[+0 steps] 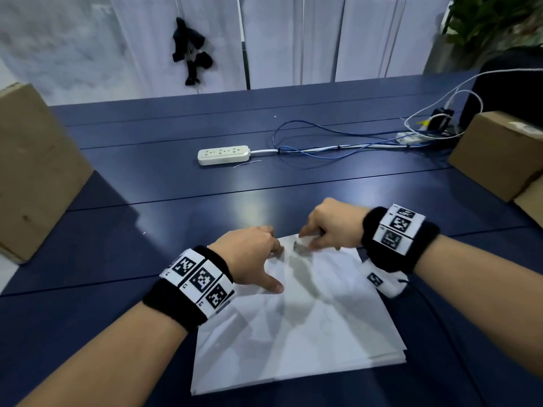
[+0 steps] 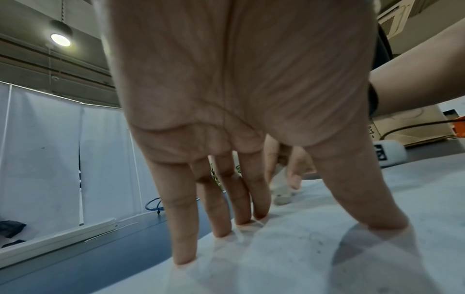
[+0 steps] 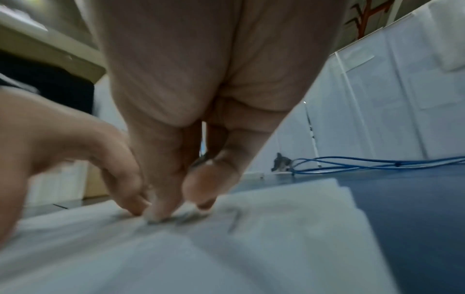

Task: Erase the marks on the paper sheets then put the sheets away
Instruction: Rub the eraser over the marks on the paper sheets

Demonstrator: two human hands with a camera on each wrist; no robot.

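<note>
A stack of white paper sheets [image 1: 308, 333] lies on the blue table [image 1: 147, 230] in front of me. A grey pencil mark [image 1: 299, 248] sits near the top sheet's far edge. My left hand [image 1: 255, 254] presses the sheet flat beside the mark, fingers [image 2: 239, 199] straight and spread on the paper [image 2: 327, 258]. My right hand [image 1: 320, 233] pinches a small whitish eraser [image 2: 281, 199] against the sheet at the mark. The right wrist view is blurred; it shows thumb and fingers [image 3: 201, 191] closed together, tips down on the paper [image 3: 226, 258].
A white power strip [image 1: 224, 155] and blue cables [image 1: 323, 142] lie further back on the table. A cardboard box [image 1: 35, 171] stands at the left edge and another [image 1: 496, 154] at the right. White curtains hang behind.
</note>
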